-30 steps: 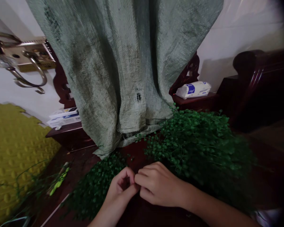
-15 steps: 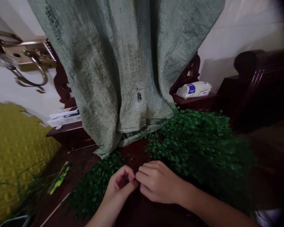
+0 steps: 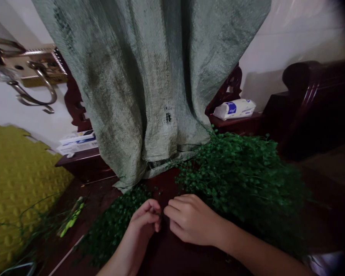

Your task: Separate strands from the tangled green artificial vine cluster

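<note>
My left hand [image 3: 146,219] is closed, thumb against curled fingers, with something small and dark at its fingertips that I cannot make out. Just right of it, my right hand [image 3: 186,218] has its fingers bent and pressed together; whatever they may hold is hidden. A narrow gap lies between the two hands, above the dark red wooden surface [image 3: 166,184]. Behind and left of my left hand spreads a smaller heap of green leafy sprigs [image 3: 112,226]. Beyond my right hand is a larger green heap [image 3: 235,168].
A grey-green woven sack [image 3: 161,76] hangs down behind the heaps. Tissue packs stand at the left [image 3: 78,143] and right [image 3: 235,109]. Loose stems and a yellow-green item [image 3: 71,220] lie at the left, near a yellow textured mat [image 3: 17,191].
My left hand has drawn slightly away from my right, turned, and curled its fingers. The fingertips, which met before, are now apart. My right hand has hardly moved.
</note>
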Tool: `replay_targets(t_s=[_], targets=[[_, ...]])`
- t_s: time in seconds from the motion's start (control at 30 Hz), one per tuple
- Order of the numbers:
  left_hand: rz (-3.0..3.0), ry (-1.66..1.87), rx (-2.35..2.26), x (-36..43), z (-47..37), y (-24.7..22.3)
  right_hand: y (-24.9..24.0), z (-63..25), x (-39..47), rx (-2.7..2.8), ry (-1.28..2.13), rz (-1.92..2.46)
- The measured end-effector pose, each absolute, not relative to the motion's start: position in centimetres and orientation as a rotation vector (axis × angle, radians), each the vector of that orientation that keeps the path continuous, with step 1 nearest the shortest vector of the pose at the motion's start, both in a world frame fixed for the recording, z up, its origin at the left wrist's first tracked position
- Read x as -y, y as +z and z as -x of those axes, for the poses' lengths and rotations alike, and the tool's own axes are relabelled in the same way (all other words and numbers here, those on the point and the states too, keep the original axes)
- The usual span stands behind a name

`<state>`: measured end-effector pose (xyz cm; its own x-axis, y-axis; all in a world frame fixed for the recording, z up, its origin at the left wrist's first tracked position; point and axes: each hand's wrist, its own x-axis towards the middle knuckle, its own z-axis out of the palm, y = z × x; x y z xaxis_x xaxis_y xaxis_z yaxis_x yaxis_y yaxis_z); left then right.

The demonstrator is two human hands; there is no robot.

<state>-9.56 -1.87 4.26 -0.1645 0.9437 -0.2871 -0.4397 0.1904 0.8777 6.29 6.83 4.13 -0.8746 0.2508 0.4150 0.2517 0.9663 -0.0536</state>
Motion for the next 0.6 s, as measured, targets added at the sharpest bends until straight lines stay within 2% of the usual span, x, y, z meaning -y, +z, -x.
replay_targets(t_s=[0.6], targets=[[-0.499, 1.354, -1.082, 1.56, 9.76, 4.84, 4.54, -6.40, -6.88, 2.710, 0.064, 0.381]])
